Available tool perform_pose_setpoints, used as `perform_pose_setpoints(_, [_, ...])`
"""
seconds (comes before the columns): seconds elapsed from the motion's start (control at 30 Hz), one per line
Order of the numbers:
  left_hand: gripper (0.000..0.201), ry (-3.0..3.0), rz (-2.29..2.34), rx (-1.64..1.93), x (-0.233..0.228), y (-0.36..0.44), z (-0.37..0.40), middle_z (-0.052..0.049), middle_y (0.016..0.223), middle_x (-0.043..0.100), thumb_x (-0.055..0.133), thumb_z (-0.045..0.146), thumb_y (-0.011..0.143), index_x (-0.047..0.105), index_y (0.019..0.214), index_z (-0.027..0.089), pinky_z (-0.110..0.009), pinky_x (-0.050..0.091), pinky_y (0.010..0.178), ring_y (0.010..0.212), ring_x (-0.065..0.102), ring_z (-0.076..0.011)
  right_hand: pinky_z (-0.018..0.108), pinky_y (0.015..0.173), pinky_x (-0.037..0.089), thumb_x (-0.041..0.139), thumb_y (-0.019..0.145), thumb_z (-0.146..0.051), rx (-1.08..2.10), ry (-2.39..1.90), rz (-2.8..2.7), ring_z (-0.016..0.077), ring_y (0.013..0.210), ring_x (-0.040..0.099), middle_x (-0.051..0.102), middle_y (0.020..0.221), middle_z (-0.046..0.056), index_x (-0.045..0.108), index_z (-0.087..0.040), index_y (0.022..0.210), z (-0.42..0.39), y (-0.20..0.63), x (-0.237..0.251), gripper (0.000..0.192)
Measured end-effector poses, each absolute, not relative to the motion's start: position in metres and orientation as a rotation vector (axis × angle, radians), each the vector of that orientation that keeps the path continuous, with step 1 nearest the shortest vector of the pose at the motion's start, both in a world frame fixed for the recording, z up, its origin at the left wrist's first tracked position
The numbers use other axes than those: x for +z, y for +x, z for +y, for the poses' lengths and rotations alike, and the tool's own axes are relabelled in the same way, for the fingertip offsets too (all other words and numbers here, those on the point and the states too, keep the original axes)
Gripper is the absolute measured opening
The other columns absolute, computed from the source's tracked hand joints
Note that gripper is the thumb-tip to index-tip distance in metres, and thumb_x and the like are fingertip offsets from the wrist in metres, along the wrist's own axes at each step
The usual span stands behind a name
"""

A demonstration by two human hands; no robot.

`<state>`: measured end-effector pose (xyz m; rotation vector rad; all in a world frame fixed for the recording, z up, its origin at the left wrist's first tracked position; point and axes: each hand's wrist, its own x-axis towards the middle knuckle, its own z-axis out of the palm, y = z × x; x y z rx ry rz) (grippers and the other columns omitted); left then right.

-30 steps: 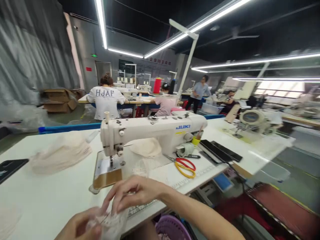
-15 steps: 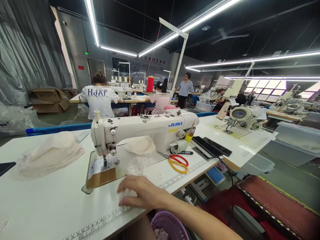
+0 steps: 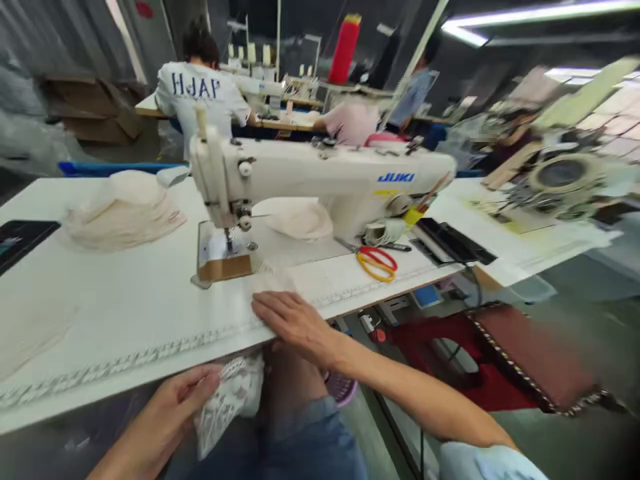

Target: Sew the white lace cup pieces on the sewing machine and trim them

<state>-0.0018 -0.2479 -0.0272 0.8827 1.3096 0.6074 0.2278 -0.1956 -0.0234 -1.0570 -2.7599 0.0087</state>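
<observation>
White patterned piece [image 3: 235, 393] in left hand [image 3: 173, 407], lower centre-left of frame.
Left fingers pinched on it; right hand [image 3: 300, 328], frame centre, at tabletop [image 3: 150, 307] edge, fingers extended, nearly together; any hold there: cannot tell.

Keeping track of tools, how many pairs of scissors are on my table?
1. The scissors, with one red and one yellow handle, lie on the table in front of the sewing machine, farther right than your right hand. Others may be hidden behind it.
</observation>
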Motion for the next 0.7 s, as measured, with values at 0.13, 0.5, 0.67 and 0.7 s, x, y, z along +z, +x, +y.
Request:
perform_pose_setpoints(0.13, [0.030,0.545,1.119,0.628,-0.039,-0.018,-0.252,-0.004,0.092,0.073,0.075,0.035,0.071,0.070,0.096,0.020,-0.026,0.052,0.076,0.086,0.066,-0.0214,0.040,0.099,0.035,0.063,0.081,-0.018,0.104,-0.970,-2.711,0.0266,0.127,0.035,0.041,0.138,0.015,0.040,-0.010,0.130,-0.187,0.230,-0.032,0.055])
perform_pose_setpoints(0.5, [0.028,0.393,1.142,0.714,-0.038,-0.046,-0.265,-0.003,0.082,0.073,0.079,0.027,0.067,0.071,0.094,0.020,-0.019,0.052,0.062,0.071,0.067,-0.0162,0.041,0.093,0.041,0.053,0.088,-0.017,0.161,-0.881,-2.638,0.0260,0.117,0.043,0.049,0.130,0.015,0.048,-0.008,0.121,-0.191,0.236,-0.029,0.035])
perform_pose_setpoints(0.67, [0.031,0.568,1.193,0.606,-0.035,-0.032,-0.270,-0.005,0.081,0.073,0.073,0.036,0.073,0.069,0.098,0.018,-0.023,0.050,0.068,0.071,0.066,-0.0173,0.036,0.079,0.046,0.029,0.095,-0.011,0.255,-0.717,-2.551,0.0218,0.095,0.054,0.063,0.104,0.015,0.057,-0.009,0.105,-0.215,0.242,-0.019,0.030])
perform_pose_setpoints(0.7, [0.034,0.619,1.215,0.606,-0.036,-0.029,-0.270,-0.005,0.079,0.073,0.072,0.039,0.073,0.069,0.098,0.017,-0.024,0.049,0.068,0.070,0.065,-0.0176,0.034,0.075,0.047,0.028,0.095,-0.010,0.317,-0.712,-2.546,0.0211,0.089,0.055,0.064,0.097,0.014,0.058,-0.010,0.103,-0.224,0.243,-0.013,0.030])
